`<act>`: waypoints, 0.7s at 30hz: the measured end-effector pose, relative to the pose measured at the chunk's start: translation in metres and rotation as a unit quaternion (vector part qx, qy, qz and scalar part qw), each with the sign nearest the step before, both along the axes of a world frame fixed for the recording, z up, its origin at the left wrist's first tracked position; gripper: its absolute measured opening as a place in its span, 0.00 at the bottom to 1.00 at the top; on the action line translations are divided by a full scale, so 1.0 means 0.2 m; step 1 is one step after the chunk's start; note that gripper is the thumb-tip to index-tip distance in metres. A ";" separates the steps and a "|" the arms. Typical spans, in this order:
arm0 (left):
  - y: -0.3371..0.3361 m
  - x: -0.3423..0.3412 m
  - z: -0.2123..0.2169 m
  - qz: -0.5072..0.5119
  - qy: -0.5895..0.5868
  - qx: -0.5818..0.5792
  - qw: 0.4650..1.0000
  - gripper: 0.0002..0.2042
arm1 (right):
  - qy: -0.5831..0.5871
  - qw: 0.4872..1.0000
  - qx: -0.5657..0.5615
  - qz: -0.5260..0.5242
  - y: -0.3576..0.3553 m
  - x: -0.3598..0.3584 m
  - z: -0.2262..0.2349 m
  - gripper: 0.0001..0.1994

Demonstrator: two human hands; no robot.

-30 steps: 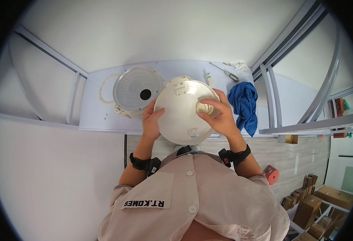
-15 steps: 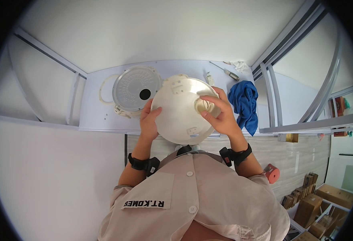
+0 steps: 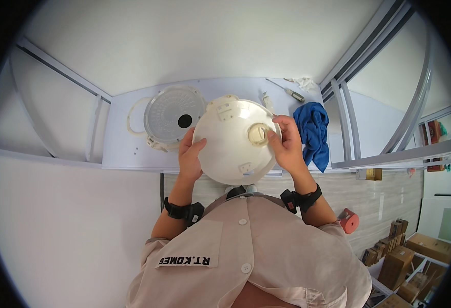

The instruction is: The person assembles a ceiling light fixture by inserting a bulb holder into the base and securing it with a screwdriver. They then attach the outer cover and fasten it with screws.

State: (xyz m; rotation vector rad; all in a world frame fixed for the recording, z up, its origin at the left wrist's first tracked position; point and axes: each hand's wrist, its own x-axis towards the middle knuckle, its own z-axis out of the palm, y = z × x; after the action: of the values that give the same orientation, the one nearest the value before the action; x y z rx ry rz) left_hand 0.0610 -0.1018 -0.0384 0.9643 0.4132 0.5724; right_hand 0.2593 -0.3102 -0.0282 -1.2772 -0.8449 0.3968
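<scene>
Left hand [image 3: 190, 156] grips the white dome [image 3: 234, 141] by its left rim; right hand [image 3: 287, 145] clasps its right side, above the table [image 3: 122, 149], beside a round grille [image 3: 174, 114] and blue cloth [image 3: 312, 131].

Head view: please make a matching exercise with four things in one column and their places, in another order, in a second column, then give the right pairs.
Things:
1. white round lid
2. blue cloth
3. grey round plate with a black hole
4. white ring

Places:
A. lying on the table, left of the grey plate
B. held up between the left hand and the right hand
C. lying on the table, right of the right hand
D. lying on the table, behind the left hand

Pairs: 1-B, 2-C, 3-D, 4-A
</scene>
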 end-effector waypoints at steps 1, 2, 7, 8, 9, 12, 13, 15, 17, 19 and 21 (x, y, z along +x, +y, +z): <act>0.00 0.00 0.00 0.002 -0.003 0.001 1.000 0.26 | 0.000 1.000 -0.004 -0.002 0.00 -0.01 -0.01 0.19; 0.00 -0.01 -0.01 0.003 0.010 0.004 1.000 0.26 | 0.001 1.000 -0.009 -0.003 0.00 -0.01 -0.02 0.18; 0.04 -0.07 -0.01 0.002 0.027 0.000 1.000 0.26 | -0.025 0.999 -0.014 0.018 0.02 -0.02 -0.05 0.14; 0.03 -0.09 0.00 0.013 0.035 -0.002 0.999 0.26 | -0.003 0.999 -0.012 0.033 0.02 -0.04 -0.04 0.14; 0.02 -0.10 0.01 0.026 0.041 -0.005 0.999 0.26 | 0.018 0.999 -0.012 0.050 0.02 -0.05 -0.03 0.14; 0.02 -0.18 0.04 0.033 0.050 -0.016 0.998 0.25 | 0.079 0.992 -0.027 0.091 0.01 -0.04 -0.06 0.15; 0.03 -0.20 0.05 0.030 0.051 -0.019 0.998 0.25 | 0.071 0.992 -0.022 0.099 0.02 -0.03 -0.08 0.16; 0.01 -0.25 0.09 0.049 0.053 -0.025 0.997 0.21 | 0.056 0.991 -0.013 0.118 0.05 -0.02 -0.11 0.16; 0.00 -0.30 0.11 0.069 0.060 -0.028 0.995 0.19 | 0.071 0.989 0.003 0.127 0.09 -0.03 -0.12 0.14; 0.00 -0.34 0.13 0.089 0.069 -0.027 0.993 0.19 | 0.085 0.987 -0.020 0.133 0.14 -0.02 -0.13 0.11; 0.02 -0.41 0.08 0.103 0.091 -0.017 0.990 0.23 | 0.099 0.983 -0.083 0.133 0.17 0.02 -0.18 0.08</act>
State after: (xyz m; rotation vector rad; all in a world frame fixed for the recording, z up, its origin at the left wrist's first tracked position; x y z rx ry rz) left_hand -0.0207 -0.0972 -0.0229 0.9510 0.6890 0.6639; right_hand 0.2634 -0.2766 -0.0649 -1.2557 -0.8283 0.8095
